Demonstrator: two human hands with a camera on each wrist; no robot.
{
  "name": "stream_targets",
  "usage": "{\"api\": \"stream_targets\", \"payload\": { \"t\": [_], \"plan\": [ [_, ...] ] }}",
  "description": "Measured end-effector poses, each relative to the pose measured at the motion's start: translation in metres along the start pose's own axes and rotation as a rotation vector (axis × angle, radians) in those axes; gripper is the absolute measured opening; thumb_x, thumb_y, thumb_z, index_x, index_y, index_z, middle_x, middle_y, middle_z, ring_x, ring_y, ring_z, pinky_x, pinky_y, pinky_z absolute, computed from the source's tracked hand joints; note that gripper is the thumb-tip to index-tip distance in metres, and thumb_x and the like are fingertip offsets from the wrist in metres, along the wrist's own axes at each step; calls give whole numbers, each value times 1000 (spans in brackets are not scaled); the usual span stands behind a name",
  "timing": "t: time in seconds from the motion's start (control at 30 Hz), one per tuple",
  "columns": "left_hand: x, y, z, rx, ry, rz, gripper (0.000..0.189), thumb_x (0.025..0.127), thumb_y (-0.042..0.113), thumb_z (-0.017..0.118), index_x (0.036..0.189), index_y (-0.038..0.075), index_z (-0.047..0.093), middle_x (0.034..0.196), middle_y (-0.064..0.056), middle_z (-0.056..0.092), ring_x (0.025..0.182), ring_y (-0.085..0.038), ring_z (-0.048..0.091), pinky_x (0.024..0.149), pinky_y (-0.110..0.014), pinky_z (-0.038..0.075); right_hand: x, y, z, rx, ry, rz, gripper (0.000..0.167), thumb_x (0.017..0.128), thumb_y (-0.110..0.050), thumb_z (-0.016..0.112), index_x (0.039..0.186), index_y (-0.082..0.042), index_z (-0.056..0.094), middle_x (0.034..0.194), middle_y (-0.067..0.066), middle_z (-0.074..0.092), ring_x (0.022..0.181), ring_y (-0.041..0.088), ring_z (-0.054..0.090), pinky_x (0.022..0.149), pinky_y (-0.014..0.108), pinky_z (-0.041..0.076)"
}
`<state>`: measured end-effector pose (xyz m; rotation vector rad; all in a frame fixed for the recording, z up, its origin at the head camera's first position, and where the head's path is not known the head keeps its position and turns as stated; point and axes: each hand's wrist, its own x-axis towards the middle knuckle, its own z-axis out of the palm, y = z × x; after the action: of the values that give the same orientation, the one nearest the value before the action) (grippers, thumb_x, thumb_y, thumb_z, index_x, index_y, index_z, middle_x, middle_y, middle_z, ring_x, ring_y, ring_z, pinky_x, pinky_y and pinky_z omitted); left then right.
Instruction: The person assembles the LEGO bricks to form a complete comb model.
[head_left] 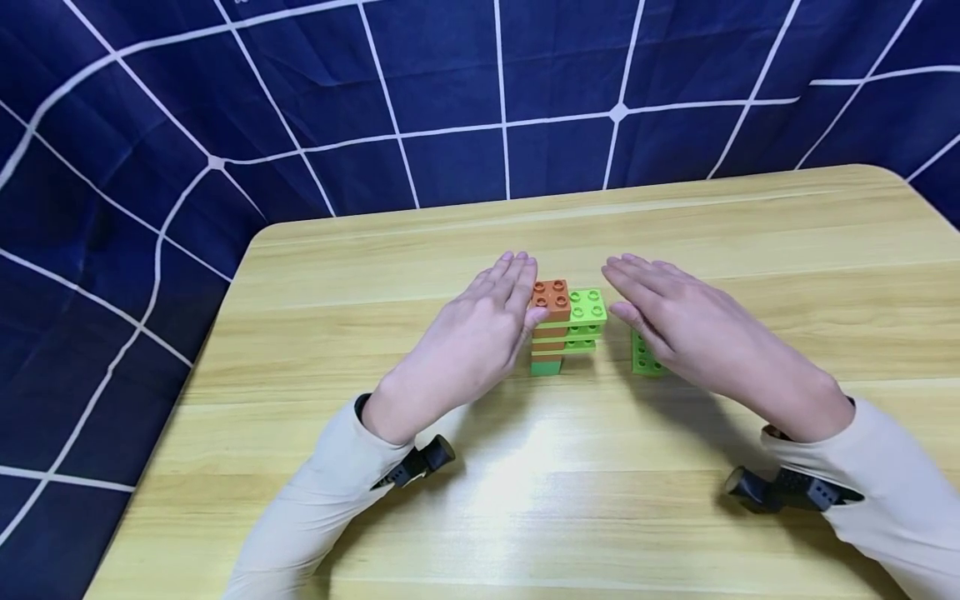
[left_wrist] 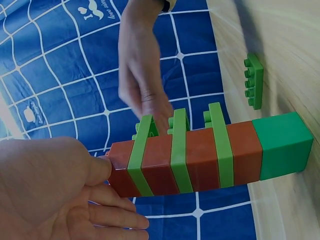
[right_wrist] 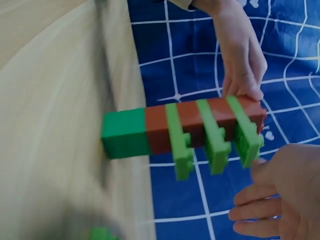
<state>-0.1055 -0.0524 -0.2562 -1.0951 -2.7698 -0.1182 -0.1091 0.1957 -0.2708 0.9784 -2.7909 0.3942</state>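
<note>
A tower of toy building blocks [head_left: 551, 302] stands upright on the table. Its base is a dark green brick [left_wrist: 285, 145]; above that, orange-brown bricks [right_wrist: 158, 129] alternate with light green plates [left_wrist: 181, 157] that jut out to the right. My left hand [head_left: 480, 321] is at the tower's left side, fingers straight, thumb by the top brick; whether it touches is unclear. To the right, my right hand [head_left: 690, 325] hovers with extended fingers just off the top plate, holding nothing. Below it lies a loose green plate [head_left: 645, 357], partly hidden by that hand.
The wooden table [head_left: 337, 492] reaches back to a dark blue curtain [head_left: 442, 92] with white lines. A small black camera [head_left: 420, 461] sits on the left wrist, another camera [head_left: 780, 490] on the right.
</note>
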Motion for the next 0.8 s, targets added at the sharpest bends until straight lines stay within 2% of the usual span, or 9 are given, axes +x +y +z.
{"api": "stream_targets", "payload": {
  "t": [0.1, 0.23, 0.43, 0.57, 0.63, 0.8],
  "plan": [
    [0, 0, 0, -7, 1, -3, 55, 107, 30, 32, 143, -12, 34, 147, -26, 36, 139, -35, 32, 117, -37, 22, -5, 9, 5, -19, -30, -17, 47, 92, -2, 59, 138, 6, 48, 139, 27, 48, 128, 44, 45, 105, 58, 38],
    [1, -1, 0, -19, -1, -13, 55, 107, 30, 32, 143, -12, 34, 147, -26, 36, 140, -34, 31, 117, -36, 21, -15, 21, 12, -31, -108, -35, 55, 81, 12, 60, 135, 7, 50, 137, 27, 49, 126, 45, 46, 99, 60, 41],
    [2, 0, -1, -16, 6, -13, 56, 106, 30, 33, 142, -12, 35, 146, -26, 38, 139, -34, 32, 117, -37, 23, -29, 39, 24, -15, -111, -112, 61, 69, 20, 64, 127, 5, 58, 130, 27, 56, 120, 47, 50, 92, 60, 47],
    [2, 0, -1, -17, 7, -15, 56, 106, 31, 33, 143, -12, 35, 147, -25, 38, 139, -34, 32, 116, -37, 23, -36, 46, 28, -18, -120, -119, 69, 61, 25, 68, 126, 2, 61, 130, 26, 56, 120, 48, 50, 91, 61, 47],
    [2, 0, 0, -19, 8, -13, 55, 107, 30, 33, 142, -12, 35, 147, -26, 38, 139, -34, 32, 117, -37, 23, -38, 49, 31, -16, -112, -126, 69, 60, 25, 68, 125, 0, 62, 129, 26, 56, 119, 48, 50, 90, 62, 47],
    [2, 0, 0, -18, 7, -14, 55, 107, 30, 33, 142, -12, 35, 147, -26, 37, 139, -34, 31, 116, -36, 23, -40, 54, 36, -17, -77, -161, 62, 67, 22, 67, 123, -3, 64, 126, 26, 58, 115, 47, 54, 85, 61, 50]
  ]
}}
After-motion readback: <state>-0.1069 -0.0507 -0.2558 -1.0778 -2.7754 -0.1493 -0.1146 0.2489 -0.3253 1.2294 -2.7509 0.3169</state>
